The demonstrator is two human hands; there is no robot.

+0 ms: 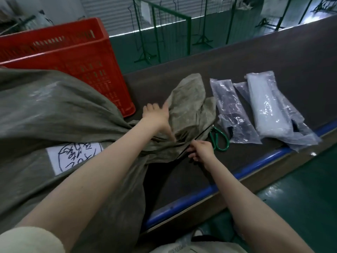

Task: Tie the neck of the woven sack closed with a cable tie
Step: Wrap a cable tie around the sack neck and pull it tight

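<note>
A full grey-green woven sack point(54, 110) lies on the dark table, with a white handwritten label on its side. Its gathered neck point(189, 106) fans out toward the table's middle. My left hand point(157, 115) presses on the bunched neck, fingers spread. My right hand point(201, 150) pinches a thin black cable tie point(198, 136) that runs along the lower side of the neck. Whether the tie loops all the way around the neck is hidden by the cloth.
Green-handled scissors point(221, 143) lie just right of my right hand. Two plastic bags point(235, 114) point(269, 106), one with dark and one with white cable ties, lie further right. A red crate point(73, 57) stands behind the sack. The table's blue front edge point(255, 165) runs diagonally.
</note>
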